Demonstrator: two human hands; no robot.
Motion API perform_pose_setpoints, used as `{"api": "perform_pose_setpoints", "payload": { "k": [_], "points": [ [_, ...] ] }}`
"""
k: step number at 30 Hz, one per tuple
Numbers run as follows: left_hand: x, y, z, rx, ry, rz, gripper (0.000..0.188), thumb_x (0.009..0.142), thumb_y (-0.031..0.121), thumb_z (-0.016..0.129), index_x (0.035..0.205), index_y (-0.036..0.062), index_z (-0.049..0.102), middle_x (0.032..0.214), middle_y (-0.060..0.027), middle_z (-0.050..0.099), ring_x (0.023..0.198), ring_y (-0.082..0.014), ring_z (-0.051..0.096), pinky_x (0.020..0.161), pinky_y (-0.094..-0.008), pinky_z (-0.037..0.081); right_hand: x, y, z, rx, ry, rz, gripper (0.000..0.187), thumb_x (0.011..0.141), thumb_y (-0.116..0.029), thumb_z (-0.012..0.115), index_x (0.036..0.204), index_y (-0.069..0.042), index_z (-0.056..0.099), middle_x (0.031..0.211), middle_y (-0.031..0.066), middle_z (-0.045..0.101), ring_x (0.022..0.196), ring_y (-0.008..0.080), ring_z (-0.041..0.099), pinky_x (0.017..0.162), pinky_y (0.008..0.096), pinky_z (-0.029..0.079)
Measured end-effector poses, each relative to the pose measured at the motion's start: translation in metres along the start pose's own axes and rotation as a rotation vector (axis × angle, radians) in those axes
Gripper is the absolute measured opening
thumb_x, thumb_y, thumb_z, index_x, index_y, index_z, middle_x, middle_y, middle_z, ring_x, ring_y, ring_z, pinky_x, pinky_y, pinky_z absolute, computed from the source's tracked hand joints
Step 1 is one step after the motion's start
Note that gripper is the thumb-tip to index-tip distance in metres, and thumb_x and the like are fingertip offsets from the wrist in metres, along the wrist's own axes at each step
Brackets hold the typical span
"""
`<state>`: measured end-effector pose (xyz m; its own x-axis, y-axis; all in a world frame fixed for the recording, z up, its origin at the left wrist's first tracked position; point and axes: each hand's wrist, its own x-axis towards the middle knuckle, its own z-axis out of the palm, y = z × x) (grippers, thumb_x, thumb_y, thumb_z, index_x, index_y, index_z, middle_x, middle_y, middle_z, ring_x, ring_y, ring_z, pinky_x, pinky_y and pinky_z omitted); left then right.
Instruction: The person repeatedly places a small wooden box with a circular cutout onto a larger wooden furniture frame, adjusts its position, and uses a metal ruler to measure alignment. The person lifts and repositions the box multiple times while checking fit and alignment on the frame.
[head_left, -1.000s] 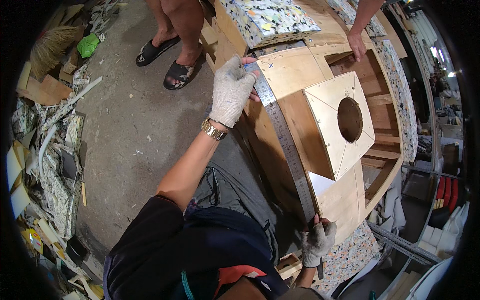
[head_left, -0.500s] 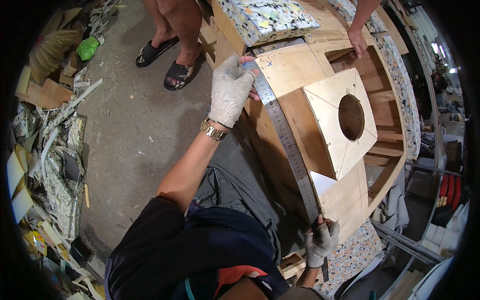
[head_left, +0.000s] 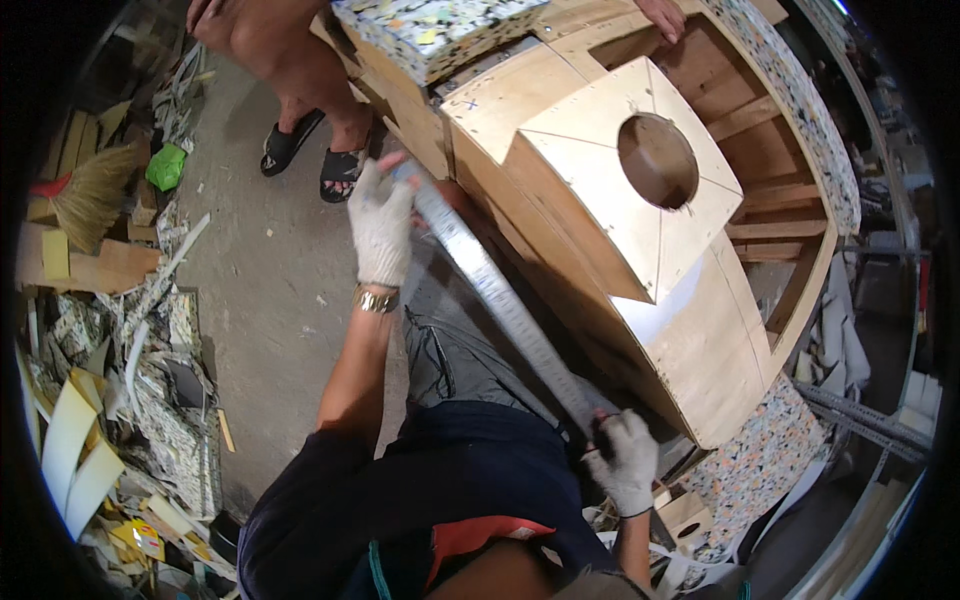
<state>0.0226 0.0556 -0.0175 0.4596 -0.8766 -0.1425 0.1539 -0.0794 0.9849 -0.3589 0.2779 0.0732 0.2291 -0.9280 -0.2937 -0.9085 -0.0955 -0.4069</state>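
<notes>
A long metal ruler (head_left: 497,290) stretches slantwise in front of my body, clear of the wooden frame. My left hand (head_left: 381,222), in a white knit glove, grips its upper end. At the lower end my right hand (head_left: 625,462), gloved the same way, is closed round the ruler near the frame's near corner. To the right lies the wooden frame (head_left: 706,372), with curved plywood edges and open bays. On top of it sits a raised plywood box (head_left: 574,150) whose panel has a round hole and pencil lines drawn from its corners.
Another person's hand (head_left: 663,17) rests on the frame's far side; that person's sandalled foot (head_left: 345,172) is on the concrete floor. Speckled foam blocks (head_left: 430,35) lie against the frame. Foam and wood scraps (head_left: 170,390) and a straw broom (head_left: 95,200) line the left.
The ruler has come off the frame's plywood edge, moving left and toward my body in both hands. My view has shifted too. The other person's hand still rests at the frame's far side.
</notes>
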Motion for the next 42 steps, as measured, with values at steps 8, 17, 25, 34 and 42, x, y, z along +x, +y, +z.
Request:
{"api": "perform_pose_setpoints", "payload": {
  "k": [8,17,25,34,42],
  "points": [
    [-0.027,-0.039,-0.056,1.406,0.248,0.520,0.057,0.093,0.020,0.081,0.144,0.0120,0.059,0.106,-0.0148,0.068,0.097,-0.0267,0.070,0.082,-0.0449,0.061,0.032,-0.007,-0.018,0.083,-0.009,-0.277,0.035,0.087,-0.028,0.082,0.115,-0.009,0.073,0.104,0.0112,0.066,0.099,0.0330,0.068,0.079,0.0453,0.057],
    [0.017,0.058,0.025,0.881,-0.401,0.909,0.116,0.073,0.044,0.097,0.167,0.0107,0.038,0.150,-0.0193,0.063,0.146,-0.0365,0.055,0.122,-0.0510,0.043,0.139,-0.023,-0.061,0.231,0.652,-0.112,0.133,0.067,-0.065,0.094,0.159,0.010,0.036,0.134,0.0233,0.062,0.119,0.0398,0.067,0.094,0.0465,0.060],
    [0.070,0.037,0.023,0.777,-0.772,0.969,0.085,0.076,0.027,0.098,0.148,0.0019,0.060,0.156,-0.0207,0.058,0.145,-0.0376,0.055,0.116,-0.0429,0.045,0.165,-0.035,-0.024,-0.111,0.510,0.006,0.096,0.084,-0.063,0.079,0.145,0.008,0.056,0.159,0.0289,0.051,0.155,0.0488,0.038,0.129,0.0622,0.022],
    [0.068,0.058,0.038,0.756,-0.739,0.882,0.037,0.074,0.019,0.095,0.077,0.0026,0.061,0.069,-0.0066,0.053,0.086,-0.0274,0.066,0.120,-0.0511,0.046,0.167,-0.036,-0.018,-0.213,0.541,0.018,0.078,0.091,-0.062,0.072,0.135,0.002,0.067,0.155,0.0246,0.057,0.153,0.0467,0.041,0.128,0.0623,0.025],
    [0.059,0.061,0.046,0.697,-0.691,0.856,0.043,0.075,0.021,0.095,0.074,0.0021,0.057,0.066,-0.0046,0.048,0.083,-0.0236,0.066,0.118,-0.0495,0.048,0.169,-0.034,-0.015,-0.211,0.562,0.008,0.073,0.091,-0.060,0.072,0.131,0.002,0.069,0.155,0.0248,0.057,0.153,0.0472,0.042,0.128,0.0628,0.026]
  ]
}}
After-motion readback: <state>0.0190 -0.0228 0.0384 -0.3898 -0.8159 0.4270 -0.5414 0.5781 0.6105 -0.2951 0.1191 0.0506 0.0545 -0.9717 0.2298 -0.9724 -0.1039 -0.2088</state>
